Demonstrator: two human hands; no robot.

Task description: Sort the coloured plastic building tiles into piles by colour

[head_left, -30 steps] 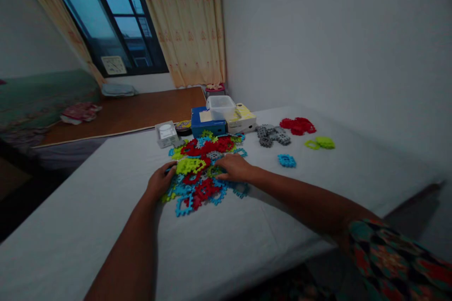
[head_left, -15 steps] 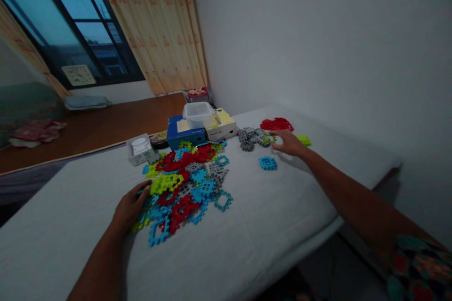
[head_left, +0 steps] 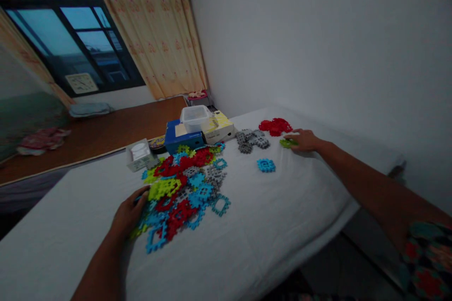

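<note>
Green tiles (head_left: 287, 142) lie on the white sheet (head_left: 282, 216), just in front of the red tiles (head_left: 275, 126) and to the right of the grey tiles (head_left: 251, 139). The right hand (head_left: 306, 140) rests on them with its fingers close together; whether it pinches one is unclear. The left hand (head_left: 127, 216) touches the near edge of the mixed pile (head_left: 183, 183), fingers curled, its grip hidden.

Your left hand (head_left: 129, 214) touches a heap of pieces (head_left: 183, 188) mixed red, sky blue, lime green and grey, on the white sheet (head_left: 247, 244). The piece (head_left: 287, 142) at your right hand (head_left: 305, 140) is lime green. Nearby lie a red cluster (head_left: 275, 126), a grey cluster (head_left: 251, 139) and a single blue piece (head_left: 266, 165). Your sleeve (head_left: 427, 263) has a red and teal floral print. The curtain (head_left: 155, 33) is cream with reddish motifs.
</note>
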